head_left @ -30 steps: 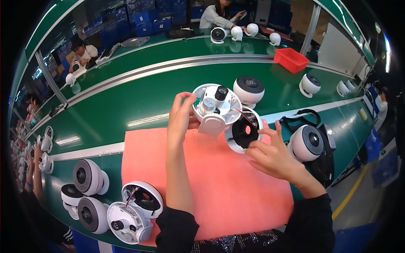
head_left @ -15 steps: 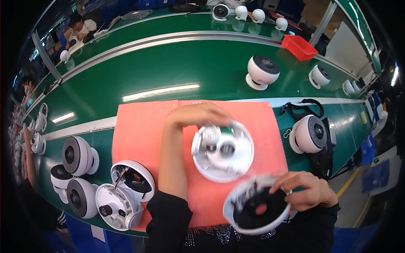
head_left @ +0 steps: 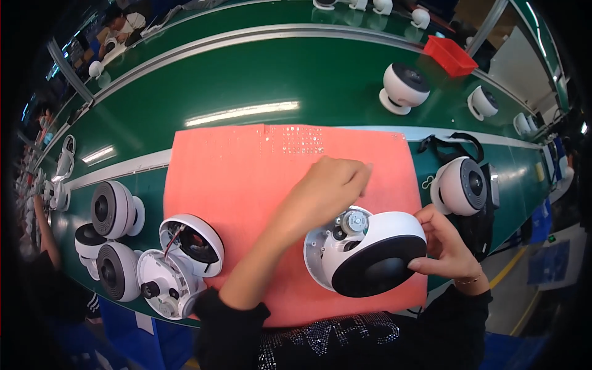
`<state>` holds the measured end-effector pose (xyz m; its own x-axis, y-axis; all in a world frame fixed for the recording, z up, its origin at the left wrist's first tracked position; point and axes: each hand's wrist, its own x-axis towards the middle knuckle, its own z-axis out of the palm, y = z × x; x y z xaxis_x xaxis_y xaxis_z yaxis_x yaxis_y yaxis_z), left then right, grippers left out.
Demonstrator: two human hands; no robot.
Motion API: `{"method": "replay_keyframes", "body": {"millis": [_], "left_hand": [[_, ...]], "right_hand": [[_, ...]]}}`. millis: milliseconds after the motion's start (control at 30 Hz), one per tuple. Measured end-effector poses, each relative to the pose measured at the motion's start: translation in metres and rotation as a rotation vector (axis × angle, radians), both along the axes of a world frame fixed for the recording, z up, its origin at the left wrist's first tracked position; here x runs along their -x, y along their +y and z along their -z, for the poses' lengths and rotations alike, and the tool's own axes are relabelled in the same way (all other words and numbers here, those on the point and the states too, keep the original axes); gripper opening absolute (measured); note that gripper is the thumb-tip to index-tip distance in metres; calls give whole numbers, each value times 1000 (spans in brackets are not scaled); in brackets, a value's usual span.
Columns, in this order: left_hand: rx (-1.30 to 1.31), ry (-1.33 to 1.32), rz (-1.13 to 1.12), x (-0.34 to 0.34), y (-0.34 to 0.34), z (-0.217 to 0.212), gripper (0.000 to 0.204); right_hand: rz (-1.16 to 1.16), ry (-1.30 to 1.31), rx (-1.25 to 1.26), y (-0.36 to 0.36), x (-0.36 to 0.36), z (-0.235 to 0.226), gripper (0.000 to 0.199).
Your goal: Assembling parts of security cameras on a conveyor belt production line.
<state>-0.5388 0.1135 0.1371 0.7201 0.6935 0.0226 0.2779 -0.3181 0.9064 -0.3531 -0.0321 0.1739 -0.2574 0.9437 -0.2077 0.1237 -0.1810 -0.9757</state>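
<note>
My right hand point(head_left: 449, 250) grips a white round camera shell with a black face point(head_left: 385, 265), thumb on the face and fingers at the white rim. The shell leans over an opened white camera housing point(head_left: 316, 250) on the pink mat point(head_left: 222, 166), partly covering it. A round silver motor point(head_left: 354, 221) shows inside that housing. Just above it is my left hand point(head_left: 333, 188), its fingers curled and turned down; what they hold, if anything, is hidden. Rows of small shiny screws point(head_left: 302, 140) lie at the mat's far edge.
On the left stand finished-looking cameras point(head_left: 114, 209) and an opened camera point(head_left: 169, 283) with wires. To the right are a white camera point(head_left: 459, 185) and a black strap point(head_left: 453, 145). Farther back are more cameras point(head_left: 405, 87) and a red bin point(head_left: 449, 55). Another person point(head_left: 123, 24) sits far left.
The black-faced shell has turned face up and moved over the housing, which sits lower. My left hand has let go of the housing's rim and curled. The view has shifted slightly.
</note>
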Motion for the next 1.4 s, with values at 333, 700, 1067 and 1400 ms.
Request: {"method": "replay_keyframes", "body": {"millis": [333,700,1067,1400], "left_hand": [[-15,-4,-189,87,-101,-17,61],[-271,282,-180,80,-84,-24,41],[-100,444,-130,79,-67,-26,36],[-50,438,-125,71,-53,-29,40]], "right_hand": [[-92,172,128,0,11,20,42],[-155,-215,-305,28,4,26,26],[-194,-568,-417,47,12,20,38],[-282,-689,-267,54,8,17,37]]}}
